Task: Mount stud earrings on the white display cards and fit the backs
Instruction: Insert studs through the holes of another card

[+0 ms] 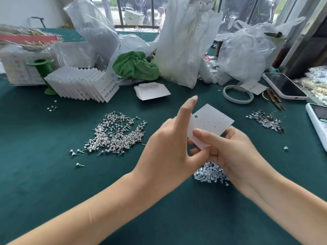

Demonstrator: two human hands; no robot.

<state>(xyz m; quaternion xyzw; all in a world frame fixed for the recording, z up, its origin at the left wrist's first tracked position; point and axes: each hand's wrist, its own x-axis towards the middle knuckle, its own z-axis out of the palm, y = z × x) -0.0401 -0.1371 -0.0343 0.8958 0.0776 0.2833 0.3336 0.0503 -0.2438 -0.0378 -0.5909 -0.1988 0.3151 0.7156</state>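
- Head view, looking down at both hands over a dark green surface.
- Right hand is pinching a white display card at its near corner, thumb on top, fingers curled underneath. Card is held up off the surface, tilted, with small holes showing and no studs in it that I can see.
- Left hand touches the card's left edge, index finger sticking straight up, thumb down by the card's near corner. Can't tell if it's really gripping anything.
- Right under the hands sits a little heap of clear earring backs.
- Off to the left is a big scatter of stud earrings; a smaller pile of studs lies to the right.
- Further back: a small stack of blank cards, and a fanned row of filled cards on the left.
- Behind those, a green cloth, plastic bags, a tape roll and a phone.
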